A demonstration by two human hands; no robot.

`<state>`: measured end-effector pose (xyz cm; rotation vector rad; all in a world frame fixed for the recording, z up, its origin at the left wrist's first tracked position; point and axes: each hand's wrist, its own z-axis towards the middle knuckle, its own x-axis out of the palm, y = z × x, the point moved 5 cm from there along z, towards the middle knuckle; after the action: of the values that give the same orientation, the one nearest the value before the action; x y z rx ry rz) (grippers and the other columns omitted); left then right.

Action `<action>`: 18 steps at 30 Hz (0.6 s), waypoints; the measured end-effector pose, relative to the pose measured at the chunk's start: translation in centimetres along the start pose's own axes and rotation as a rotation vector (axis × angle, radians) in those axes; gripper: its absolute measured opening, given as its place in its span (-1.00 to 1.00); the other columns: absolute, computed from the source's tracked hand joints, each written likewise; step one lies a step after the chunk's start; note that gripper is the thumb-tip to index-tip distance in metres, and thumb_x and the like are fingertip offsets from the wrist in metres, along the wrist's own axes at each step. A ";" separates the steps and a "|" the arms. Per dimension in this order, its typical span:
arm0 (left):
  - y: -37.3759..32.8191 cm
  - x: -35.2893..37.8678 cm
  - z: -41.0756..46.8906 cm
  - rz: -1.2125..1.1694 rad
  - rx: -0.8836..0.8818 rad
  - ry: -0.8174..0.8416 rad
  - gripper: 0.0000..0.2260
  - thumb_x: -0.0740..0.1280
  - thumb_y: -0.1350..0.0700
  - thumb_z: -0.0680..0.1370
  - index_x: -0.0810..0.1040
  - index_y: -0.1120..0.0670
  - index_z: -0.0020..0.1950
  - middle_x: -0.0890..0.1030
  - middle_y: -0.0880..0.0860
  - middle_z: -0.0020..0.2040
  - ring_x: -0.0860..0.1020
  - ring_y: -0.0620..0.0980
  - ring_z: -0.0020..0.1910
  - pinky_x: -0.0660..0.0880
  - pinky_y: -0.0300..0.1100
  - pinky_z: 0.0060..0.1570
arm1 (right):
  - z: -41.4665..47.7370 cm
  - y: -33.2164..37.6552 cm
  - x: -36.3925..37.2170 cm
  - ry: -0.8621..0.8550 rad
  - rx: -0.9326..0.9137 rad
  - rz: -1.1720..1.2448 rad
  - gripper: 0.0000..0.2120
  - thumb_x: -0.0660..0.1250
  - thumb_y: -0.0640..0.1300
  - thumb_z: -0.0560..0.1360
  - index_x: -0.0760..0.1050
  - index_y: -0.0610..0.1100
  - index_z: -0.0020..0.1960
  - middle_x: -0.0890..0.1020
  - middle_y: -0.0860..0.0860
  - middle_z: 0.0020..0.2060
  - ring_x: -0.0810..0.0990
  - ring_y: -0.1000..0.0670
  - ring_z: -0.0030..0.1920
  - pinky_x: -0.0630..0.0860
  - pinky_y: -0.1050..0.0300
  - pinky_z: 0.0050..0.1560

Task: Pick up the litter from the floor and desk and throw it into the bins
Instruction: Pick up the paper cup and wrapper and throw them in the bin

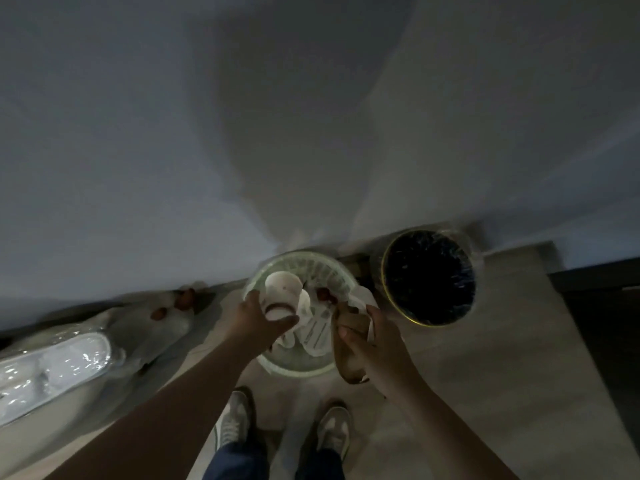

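Far L on the floor: plastic-wrapped pkg, then brown scraps by the wall; these look like litter yet to be picked up, so leave them for later. L hand has fingers curled round white paper cups, apparently two (blurred), held right over the pale basket bin, which already has white rubbish inside. Best move, imo: lower the wrist a bit and let go w/ the cups well inside the rim, not from the edge, since light cups bounce or tip out easily. R hand grips a limp brown strip, maybe a peel (can't tell), plus crumpled white paper at the fingertips. It sits over the pale bin's R edge, btwn that bin and the dark lined bin just beside it. Decide which bin first, then centre the hand over the opening before releasing. The strip hangs low, so it could snag on a rim or drop in the gap btwn the bins. Drop one hand's load at a time.
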<state>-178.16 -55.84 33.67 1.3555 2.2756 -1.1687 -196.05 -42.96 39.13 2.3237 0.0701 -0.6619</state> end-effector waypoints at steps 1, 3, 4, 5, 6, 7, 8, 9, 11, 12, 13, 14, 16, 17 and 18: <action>0.3 0.3 0.7 0.037 0.021 -0.007 -0.27 0.54 -0.10 0.33 0.35 0.13 0.39 0.50 0.13 0.25 0.49 0.09 0.16 0.37 -0.23 -0.10 | 0.3 -0.7 0.5 0.007 0.015 -0.006 -0.41 0.36 -0.02 0.51 0.23 -0.05 0.48 0.33 -0.10 0.35 0.36 0.00 0.29 0.24 0.29 0.11; 1.0 0.6 1.5 0.109 0.047 -0.011 -0.38 0.52 -0.05 0.36 0.41 0.13 0.33 0.52 0.14 0.23 0.50 0.11 0.18 0.35 -0.19 -0.04 | 0.8 -1.5 1.1 0.025 0.037 -0.019 -0.40 0.35 0.00 0.52 0.21 -0.03 0.49 0.31 -0.09 0.36 0.37 -0.02 0.31 0.25 0.26 0.12; 1.4 0.7 1.6 0.139 0.052 0.000 -0.45 0.50 -0.02 0.38 0.45 0.12 0.29 0.55 0.13 0.19 0.52 0.10 0.14 0.38 -0.17 -0.04 | 1.0 -1.8 1.4 0.037 0.039 -0.035 -0.40 0.35 0.00 0.52 0.21 -0.04 0.49 0.31 -0.10 0.36 0.36 -0.03 0.33 0.25 0.26 0.13; 1.7 0.7 1.6 0.174 0.060 0.019 -0.52 0.48 -0.01 0.40 0.48 0.11 0.25 0.57 0.11 0.15 0.54 0.08 0.08 0.42 -0.16 -0.05 | 1.3 -1.9 1.7 0.050 0.033 -0.062 -0.39 0.35 0.00 0.52 0.20 -0.05 0.49 0.31 -0.11 0.36 0.36 -0.04 0.34 0.25 0.25 0.15; 2.0 0.7 1.5 0.216 0.077 0.040 -0.57 0.47 0.01 0.41 0.49 0.09 0.23 0.59 0.09 0.12 0.54 0.03 0.03 0.44 -0.16 -0.07 | 1.5 -1.8 2.0 0.067 0.022 -0.104 -0.39 0.35 0.01 0.52 0.20 -0.06 0.49 0.31 -0.11 0.35 0.35 -0.05 0.34 0.26 0.24 0.15; 2.4 0.6 1.3 0.264 0.098 0.066 -0.59 0.45 0.01 0.43 0.50 0.07 0.23 0.59 0.07 0.12 0.53 -0.01 -0.01 0.43 -0.19 -0.08 | 1.9 -1.7 2.4 0.087 0.012 -0.157 -0.38 0.35 0.03 0.52 0.19 -0.05 0.49 0.31 -0.11 0.34 0.34 -0.07 0.35 0.27 0.22 0.16; 2.7 0.4 1.2 0.314 0.123 0.089 -0.59 0.44 0.01 0.44 0.48 0.06 0.24 0.58 0.05 0.12 0.52 -0.04 -0.02 0.41 -0.23 -0.09 | 2.3 -1.6 2.8 0.110 0.001 -0.221 -0.38 0.34 0.05 0.51 0.18 -0.04 0.49 0.30 -0.11 0.33 0.33 -0.08 0.35 0.30 0.19 0.19; 2.9 0.2 1.1 0.368 0.150 0.111 -0.59 0.43 0.00 0.45 0.47 0.04 0.26 0.57 0.03 0.13 0.51 -0.05 -0.02 0.41 -0.24 -0.08 | 2.9 -1.4 3.2 0.135 -0.008 -0.295 -0.37 0.34 0.08 0.51 0.17 -0.03 0.48 0.30 -0.10 0.32 0.33 -0.11 0.35 0.33 0.13 0.24; 3.2 -0.3 0.8 0.491 0.206 0.151 -0.58 0.40 -0.03 0.47 0.44 0.02 0.28 0.54 0.01 0.16 0.52 -0.04 0.04 0.46 -0.21 0.01 | 4.1 -0.8 4.3 0.198 -0.021 -0.446 -0.40 0.31 0.12 0.51 0.19 -0.02 0.46 0.30 -0.11 0.30 0.34 -0.14 0.33 0.38 0.03 0.27; 3.3 -0.6 0.7 0.554 0.233 0.168 -0.58 0.38 -0.05 0.48 0.43 0.01 0.30 0.53 0.01 0.19 0.52 -0.03 0.10 0.45 -0.21 0.07 | 4.8 -0.5 4.9 0.229 -0.032 -0.506 -0.41 0.30 0.13 0.51 0.20 -0.02 0.45 0.30 -0.11 0.30 0.34 -0.15 0.33 0.39 -0.01 0.27; 3.5 -0.9 0.6 0.604 0.253 0.182 -0.57 0.36 -0.06 0.49 0.41 0.01 0.32 0.51 0.01 0.21 0.51 -0.02 0.14 0.43 -0.21 0.10 | 5.4 -0.2 5.6 0.251 -0.046 -0.554 -0.42 0.29 0.13 0.51 0.20 -0.03 0.44 0.30 -0.12 0.31 0.34 -0.15 0.33 0.39 -0.03 0.27; 3.6 -1.2 0.6 0.636 0.264 0.192 -0.57 0.34 -0.06 0.50 0.40 0.00 0.34 0.50 0.01 0.22 0.50 -0.03 0.17 0.42 -0.22 0.11 | 6.1 0.1 6.3 0.262 -0.060 -0.592 -0.43 0.28 0.13 0.52 0.21 -0.03 0.44 0.29 -0.12 0.32 0.33 -0.16 0.33 0.39 -0.05 0.27; 3.9 -1.8 0.7 0.673 0.272 0.208 -0.57 0.32 -0.07 0.52 0.39 -0.01 0.36 0.49 0.00 0.24 0.49 -0.04 0.18 0.40 -0.24 0.11 | 7.4 0.8 7.4 0.246 -0.089 -0.635 -0.42 0.25 0.13 0.53 0.18 -0.02 0.46 0.25 -0.13 0.37 0.29 -0.17 0.38 0.34 -0.07 0.32; 4.1 -2.1 0.9 0.689 0.276 0.216 -0.57 0.31 -0.07 0.52 0.38 -0.02 0.37 0.48 0.00 0.26 0.48 -0.04 0.19 0.40 -0.24 0.13 | 8.0 1.1 7.9 0.231 -0.098 -0.645 -0.38 0.25 0.15 0.52 0.13 0.01 0.49 0.19 -0.14 0.42 0.23 -0.19 0.42 0.29 -0.11 0.36; 4.2 -2.4 1.0 0.707 0.280 0.224 -0.57 0.30 -0.08 0.53 0.37 -0.02 0.37 0.47 0.00 0.27 0.47 -0.04 0.21 0.40 -0.23 0.14 | 8.5 1.4 8.2 0.222 -0.099 -0.662 -0.31 0.26 0.17 0.50 0.06 0.04 0.52 0.10 -0.14 0.48 0.15 -0.20 0.47 0.22 -0.16 0.41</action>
<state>-173.65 -57.05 32.22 2.2357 1.5300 -1.1305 -192.35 -50.67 30.78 2.2556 0.9805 -0.6836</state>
